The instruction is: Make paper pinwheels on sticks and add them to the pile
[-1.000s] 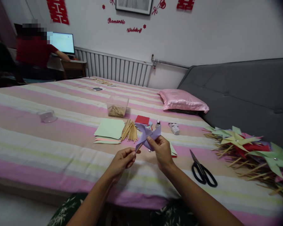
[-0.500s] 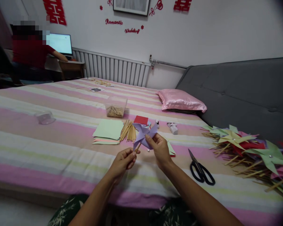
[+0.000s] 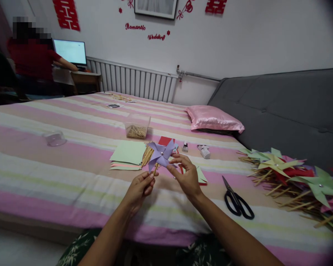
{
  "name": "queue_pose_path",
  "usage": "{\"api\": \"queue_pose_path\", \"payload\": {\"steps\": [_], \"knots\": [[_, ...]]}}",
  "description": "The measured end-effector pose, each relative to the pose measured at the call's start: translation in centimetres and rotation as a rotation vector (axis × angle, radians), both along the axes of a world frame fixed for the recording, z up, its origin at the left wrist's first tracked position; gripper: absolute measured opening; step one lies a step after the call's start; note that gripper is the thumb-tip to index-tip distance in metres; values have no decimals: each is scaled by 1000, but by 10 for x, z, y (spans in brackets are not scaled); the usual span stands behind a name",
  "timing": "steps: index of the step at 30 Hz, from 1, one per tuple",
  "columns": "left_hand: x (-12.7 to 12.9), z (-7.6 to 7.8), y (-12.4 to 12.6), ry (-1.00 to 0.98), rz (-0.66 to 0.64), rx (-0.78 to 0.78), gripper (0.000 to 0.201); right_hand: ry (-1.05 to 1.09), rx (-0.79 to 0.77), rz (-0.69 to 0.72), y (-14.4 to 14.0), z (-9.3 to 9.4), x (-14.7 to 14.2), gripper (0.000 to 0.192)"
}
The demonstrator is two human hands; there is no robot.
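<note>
A purple paper pinwheel (image 3: 158, 159) with a small shiny bead at its centre is held up over the bed. My left hand (image 3: 140, 186) pinches its wooden stick just below the paper blades. Beside the right-hand blades is my right hand (image 3: 188, 178), thumb and fingers apart; whether a fingertip touches the paper I cannot tell. Behind the pinwheel lie a bundle of wooden sticks (image 3: 146, 156), partly covered by it, and a red paper square (image 3: 165, 140). Pale green paper sheets (image 3: 128, 152) are stacked to the left, with pink ones under them.
Black-handled scissors (image 3: 237, 201) lie right of my right hand. Finished pinwheels (image 3: 277, 164) are piled at the far right. A clear box (image 3: 137, 127) holds sticks. A small bottle (image 3: 185, 147) and a white object (image 3: 204, 151) stand nearby. A person (image 3: 30, 62) sits at a monitor.
My right hand has let go of the pinwheel's middle and its fingers have spread, uncovering the bead. The pinwheel and my left hand have shifted slightly left.
</note>
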State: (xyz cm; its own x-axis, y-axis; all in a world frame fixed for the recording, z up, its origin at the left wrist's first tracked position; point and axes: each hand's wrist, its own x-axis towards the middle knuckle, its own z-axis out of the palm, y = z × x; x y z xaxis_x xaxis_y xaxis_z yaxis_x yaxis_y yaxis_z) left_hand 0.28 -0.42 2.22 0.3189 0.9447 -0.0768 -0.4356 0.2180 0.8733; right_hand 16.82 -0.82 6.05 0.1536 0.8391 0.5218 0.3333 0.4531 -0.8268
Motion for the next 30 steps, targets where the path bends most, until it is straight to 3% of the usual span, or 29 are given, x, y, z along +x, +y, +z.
{"api": "queue_pose_path", "payload": {"steps": [4,9,18,25,30], "knots": [[0,2,-3,-52,-72,-43,29,-123,85,-29,-3,1,-4,21],[5,3,-7,-96,-170,-93,22,-137,185,-103,0,-4,-5,13],[10,2,-9,-105,-182,-98,20,-184,263,-156,-2,-7,-8,19],[11,4,-10,-119,-156,-89,22,-164,236,-141,-5,-6,-11,20],[12,3,-10,-135,-129,-59,22,-76,118,-92,-7,-9,-16,23]]}}
